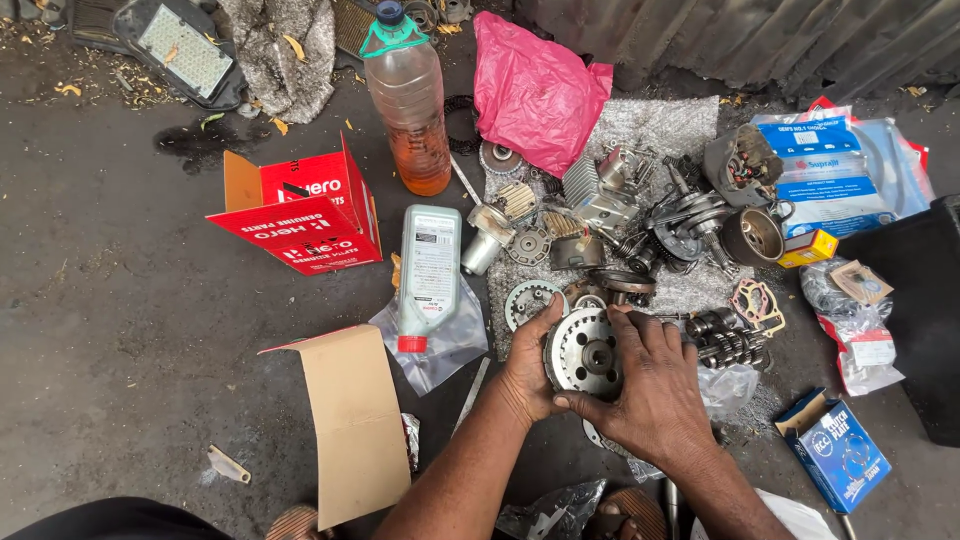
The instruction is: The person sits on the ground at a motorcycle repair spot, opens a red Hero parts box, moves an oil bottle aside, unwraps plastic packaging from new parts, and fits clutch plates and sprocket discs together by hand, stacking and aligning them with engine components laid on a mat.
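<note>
A round metal clutch assembly (587,352) with holes and a central hub sits upright between both hands, just above the ground. My left hand (524,372) cups its left edge from behind. My right hand (655,385) wraps over its right side, thumb along the lower rim and fingers across the top. Just behind it lie a round toothed plate (528,300), a gear shaft cluster (728,340) and several other engine parts on bubble wrap (655,130).
A grey oil bottle (430,272) lies on a clear bag; a plastic bottle of orange liquid (408,100) stands behind it. A red open carton (300,215), a cardboard flap (352,420), a pink bag (535,90), blue part boxes (835,450) and a black bin (925,310) surround the spot.
</note>
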